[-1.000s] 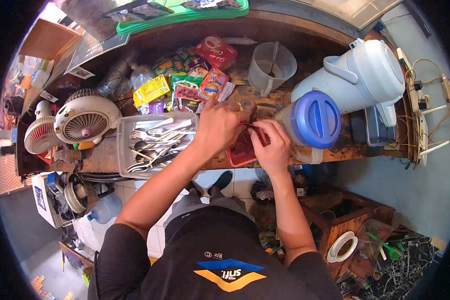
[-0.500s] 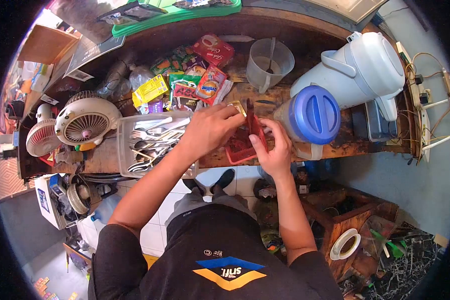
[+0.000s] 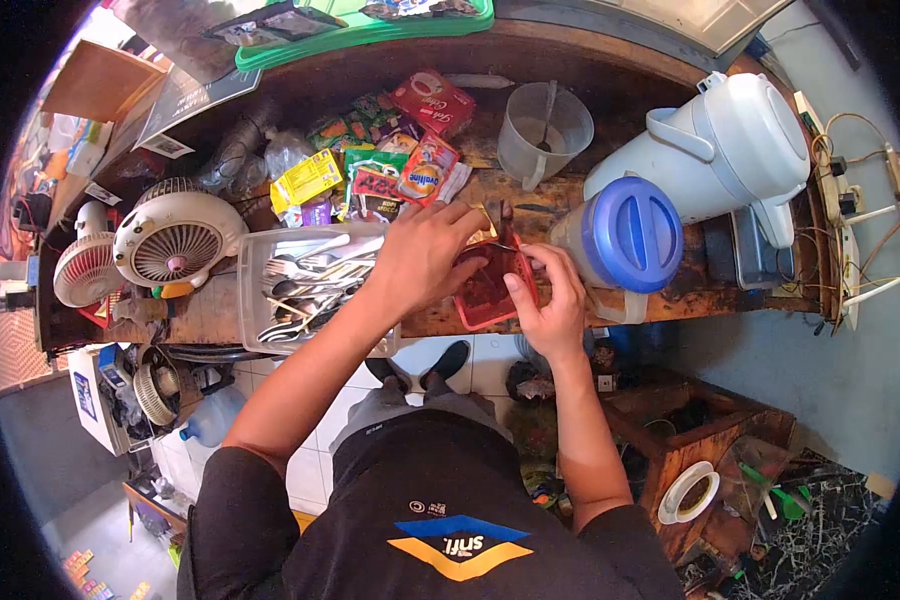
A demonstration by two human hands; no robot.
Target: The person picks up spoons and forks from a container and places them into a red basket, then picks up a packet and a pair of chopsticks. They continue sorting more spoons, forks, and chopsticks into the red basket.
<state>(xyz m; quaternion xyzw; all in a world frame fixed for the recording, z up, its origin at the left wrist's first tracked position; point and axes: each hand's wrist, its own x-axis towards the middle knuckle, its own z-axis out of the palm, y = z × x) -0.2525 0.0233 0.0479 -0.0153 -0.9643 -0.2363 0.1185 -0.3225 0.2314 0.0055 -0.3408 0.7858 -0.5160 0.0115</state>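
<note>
A small red plastic container point(image 3: 485, 308) stands near the front edge of the wooden counter. My right hand point(image 3: 550, 305) grips its right side, thumb toward me and fingers behind. My left hand point(image 3: 425, 255) bends over the container's left side, its thumb reaching over the opening. At the left fingertips is a shiny gold-coloured packet point(image 3: 484, 226), partly covered by the fingers. A thin dark piece point(image 3: 507, 228) rises at the container's back; I cannot make out what it is. Beside my left wrist, a clear plastic bin point(image 3: 255, 335) holds spoons and forks.
Drink sachets point(image 3: 375, 180) and a red packet point(image 3: 432, 102) lie behind my left hand. A clear measuring jug point(image 3: 515, 135) holds a spoon. To the right stand a blue-lidded pitcher point(image 3: 632, 235) and a pale blue thermos point(image 3: 670, 150). Two small fans point(image 3: 175, 240) sit at left.
My left hand has shifted slightly right, and its thumb has moved over the container's opening. The dark piece at the back stands lower. My right hand keeps its grip on the container.
</note>
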